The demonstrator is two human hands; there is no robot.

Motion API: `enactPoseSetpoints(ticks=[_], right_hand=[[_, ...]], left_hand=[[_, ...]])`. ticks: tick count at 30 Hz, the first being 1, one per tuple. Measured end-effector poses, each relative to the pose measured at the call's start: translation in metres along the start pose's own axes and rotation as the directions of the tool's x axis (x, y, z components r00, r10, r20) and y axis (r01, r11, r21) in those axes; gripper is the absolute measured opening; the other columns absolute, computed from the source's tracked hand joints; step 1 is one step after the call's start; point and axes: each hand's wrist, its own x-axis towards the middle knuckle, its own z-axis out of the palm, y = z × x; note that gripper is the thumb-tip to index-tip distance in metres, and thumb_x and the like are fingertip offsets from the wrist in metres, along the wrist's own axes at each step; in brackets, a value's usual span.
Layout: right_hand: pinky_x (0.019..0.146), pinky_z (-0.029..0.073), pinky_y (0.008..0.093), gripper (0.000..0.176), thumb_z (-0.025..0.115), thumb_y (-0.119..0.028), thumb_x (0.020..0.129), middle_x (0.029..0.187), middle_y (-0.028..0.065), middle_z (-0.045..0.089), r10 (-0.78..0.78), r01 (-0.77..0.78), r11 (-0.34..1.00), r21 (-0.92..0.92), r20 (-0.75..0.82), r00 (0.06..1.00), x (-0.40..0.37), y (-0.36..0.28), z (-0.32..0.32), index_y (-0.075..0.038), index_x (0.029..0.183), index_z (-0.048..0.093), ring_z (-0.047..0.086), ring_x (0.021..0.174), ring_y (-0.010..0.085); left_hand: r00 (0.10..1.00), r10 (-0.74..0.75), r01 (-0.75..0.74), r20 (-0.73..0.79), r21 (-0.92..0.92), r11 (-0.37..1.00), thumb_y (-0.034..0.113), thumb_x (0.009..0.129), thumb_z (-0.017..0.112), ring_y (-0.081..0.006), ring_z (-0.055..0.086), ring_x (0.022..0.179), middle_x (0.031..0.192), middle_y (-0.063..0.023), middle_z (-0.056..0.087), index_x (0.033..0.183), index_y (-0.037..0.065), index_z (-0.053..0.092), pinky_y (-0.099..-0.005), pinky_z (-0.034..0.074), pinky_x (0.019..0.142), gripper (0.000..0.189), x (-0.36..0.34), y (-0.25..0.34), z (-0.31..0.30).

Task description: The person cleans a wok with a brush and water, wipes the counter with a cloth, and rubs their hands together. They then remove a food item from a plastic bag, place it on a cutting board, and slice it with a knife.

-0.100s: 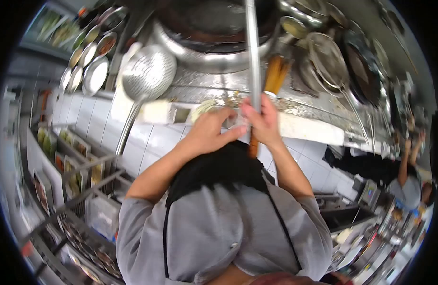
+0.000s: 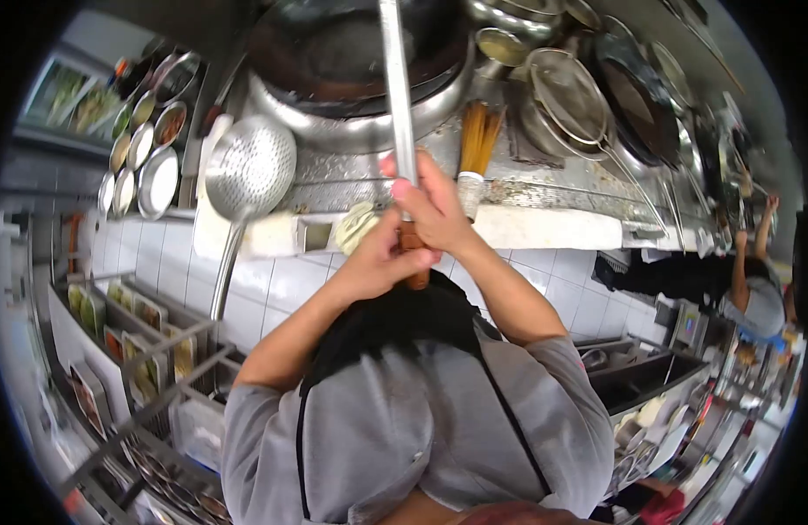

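Observation:
A long metal shaft (image 2: 396, 79) with a wooden handle end (image 2: 410, 236) runs up over the wok (image 2: 351, 52). Its far end lies beyond the top of the view, so the tool's kind is hidden. My right hand (image 2: 437, 208) is closed round the lower shaft. Lower down, my left hand (image 2: 375, 267) has its fingers and thumb round the wooden handle. Just beside my left hand, a crumpled pale cloth (image 2: 358, 229) lies on the counter edge. A bamboo brush (image 2: 480, 140) stands near my right hand.
A perforated skimmer (image 2: 252, 166) rests at left, its handle over the edge. Wire strainers (image 2: 569, 96) and pots sit at right. Several seasoning bowls (image 2: 157, 181) stand at left. Another person (image 2: 745, 289) works at far right. A food container rack (image 2: 172, 332) is at lower left.
The long shaft has shifted left in view, as has the whole counter. My left hand, formerly apart from the wooden handle, is now closed on it.

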Motion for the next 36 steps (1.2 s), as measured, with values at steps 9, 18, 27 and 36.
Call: enactPoseSetpoints(ticks=[9, 18, 27, 36], right_hand=[[0.085, 0.05, 0.044, 0.056, 0.066, -0.038, 0.086, 0.105, 0.0296, 0.06, 0.387, -0.395, 0.039, -0.918, -0.351, 0.853, -0.025, 0.017, -0.086, 0.002, 0.123, 0.053, 0.06, 0.104, 0.037], [0.084, 0.051, 0.0477, 0.084, 0.064, -0.022, 0.076, 0.104, 0.0337, 0.063, 0.281, -0.631, 0.502, -0.591, -0.579, 0.765, -0.072, 0.079, -0.132, -0.003, 0.147, 0.023, 0.063, 0.097, 0.0447], [0.074, 0.049, 0.0292, 0.078, 0.064, -0.009, 0.077, 0.099, 0.014, 0.065, 0.375, -0.507, 0.859, -0.065, -0.594, 0.712, -0.164, 0.014, -0.148, -0.008, 0.148, 0.033, 0.062, 0.082, 0.0189], [0.066, 0.049, 0.0262, 0.074, 0.071, -0.003, 0.083, 0.09, 0.0062, 0.065, 0.505, -0.5, 0.842, 0.205, -0.626, 0.594, -0.181, -0.035, -0.133, -0.008, 0.147, 0.035, 0.059, 0.074, 0.0111]], left_hand=[[0.904, 0.023, -0.084, -0.427, -0.123, 0.989, 0.004, 0.089, 0.057, -0.0112, 0.049, 0.045, 0.09, -0.0092, 0.053, 0.146, 0.008, 0.024, -0.0236, 0.042, 0.036, 0.067, 0.011, 0.026, -0.002], [0.932, 0.216, -0.22, -0.29, 0.021, 0.975, 0.001, 0.085, 0.058, -0.0113, 0.052, 0.051, 0.091, -0.0059, 0.054, 0.14, 0.001, 0.033, -0.0255, 0.045, 0.04, 0.06, 0.173, 0.098, -0.022], [0.929, 0.087, 0.237, -0.361, 0.756, 0.611, 0.002, 0.079, 0.052, -0.0257, 0.065, 0.055, 0.088, -0.0206, 0.066, 0.125, -0.004, 0.047, -0.0389, 0.051, 0.044, 0.047, 0.386, 0.075, -0.038], [0.914, -0.331, 0.385, -0.235, 0.242, 0.891, 0.0, 0.082, 0.055, -0.019, 0.051, 0.04, 0.061, -0.0113, 0.059, 0.074, -0.004, 0.052, -0.0307, 0.049, 0.042, 0.01, 0.476, 0.056, -0.055]])
